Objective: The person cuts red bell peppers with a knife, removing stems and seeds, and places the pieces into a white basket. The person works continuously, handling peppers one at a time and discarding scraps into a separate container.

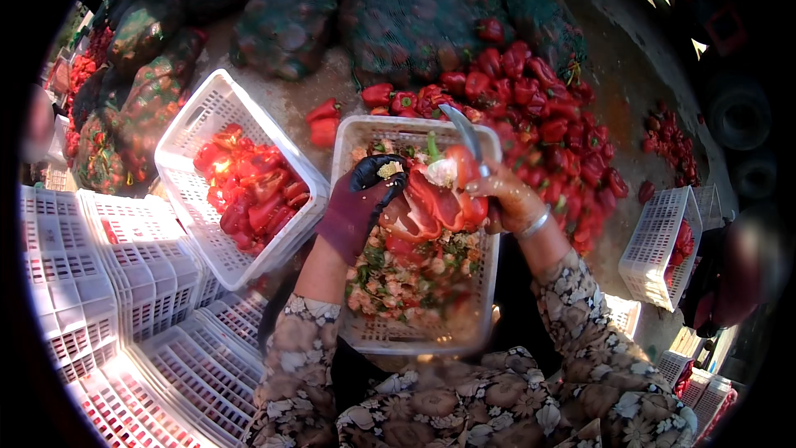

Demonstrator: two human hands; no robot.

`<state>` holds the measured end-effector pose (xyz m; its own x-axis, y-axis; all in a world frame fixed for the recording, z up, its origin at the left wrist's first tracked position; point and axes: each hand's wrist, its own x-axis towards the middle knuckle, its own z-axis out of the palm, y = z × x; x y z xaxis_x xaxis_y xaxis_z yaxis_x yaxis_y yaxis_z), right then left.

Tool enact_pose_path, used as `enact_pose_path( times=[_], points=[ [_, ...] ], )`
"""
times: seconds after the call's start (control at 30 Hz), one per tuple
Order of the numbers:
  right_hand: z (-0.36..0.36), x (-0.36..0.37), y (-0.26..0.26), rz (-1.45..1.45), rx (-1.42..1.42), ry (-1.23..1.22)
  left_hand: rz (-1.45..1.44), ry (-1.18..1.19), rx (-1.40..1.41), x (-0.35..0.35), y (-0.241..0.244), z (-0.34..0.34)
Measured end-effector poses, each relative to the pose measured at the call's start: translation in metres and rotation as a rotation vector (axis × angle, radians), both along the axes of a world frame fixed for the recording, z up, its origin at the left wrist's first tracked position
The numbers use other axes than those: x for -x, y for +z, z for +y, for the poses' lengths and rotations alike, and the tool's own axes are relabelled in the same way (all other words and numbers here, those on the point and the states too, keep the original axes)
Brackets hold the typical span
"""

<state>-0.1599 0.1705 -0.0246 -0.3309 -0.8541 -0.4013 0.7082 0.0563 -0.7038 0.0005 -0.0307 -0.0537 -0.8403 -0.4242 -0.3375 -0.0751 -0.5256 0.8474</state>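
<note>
My left hand (373, 190), in a purple glove with black fingers, has its fingers curled round a pale seedy pepper core piece (390, 169). My bare right hand (507, 196) grips a knife with a curved metal blade (463, 130) pointing up and away. Between the hands lies a cut-open red bell pepper (435, 199); a pale core with a green stem (433, 148) shows at its top, close to the blade. Which hand bears the pepper's weight is hard to tell. Below is a white plastic crate (423, 345) holding pepper cores, seeds and green stems (398, 280).
A tilted white crate (242, 102) of cut red peppers (255, 186) stands at left, beside stacked crates (149, 261). Whole red peppers (535, 93) are heaped beyond and right of the middle crate. Full green mesh sacks (410, 18) lie behind. Another person (727, 286) is at far right.
</note>
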Motion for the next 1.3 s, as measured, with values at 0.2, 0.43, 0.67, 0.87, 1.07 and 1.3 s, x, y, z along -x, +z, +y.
enact_pose_path(
  times=[0.2,0.43,0.67,0.87,1.07,1.3],
  points=[
    [0.008,0.001,0.001,0.139,-0.011,0.119,0.112,0.096,0.077,0.014,0.011,0.003],
    [0.005,-0.002,0.001,0.122,-0.018,0.071,-0.094,-0.328,0.537,0.004,0.024,0.020],
    [-0.007,-0.012,0.006,0.468,-0.056,0.122,-0.231,-0.316,0.937,-0.012,0.016,0.021],
    [-0.021,-0.014,0.003,0.479,-0.007,0.129,-0.170,-0.234,1.107,-0.016,0.019,0.024],
    [-0.031,-0.037,-0.002,0.220,-0.017,-0.115,-0.182,-0.077,1.267,-0.013,0.022,0.032],
    [-0.036,-0.061,-0.008,-0.057,-0.034,-0.273,-0.153,0.051,1.430,-0.012,0.022,0.035]
  ],
)
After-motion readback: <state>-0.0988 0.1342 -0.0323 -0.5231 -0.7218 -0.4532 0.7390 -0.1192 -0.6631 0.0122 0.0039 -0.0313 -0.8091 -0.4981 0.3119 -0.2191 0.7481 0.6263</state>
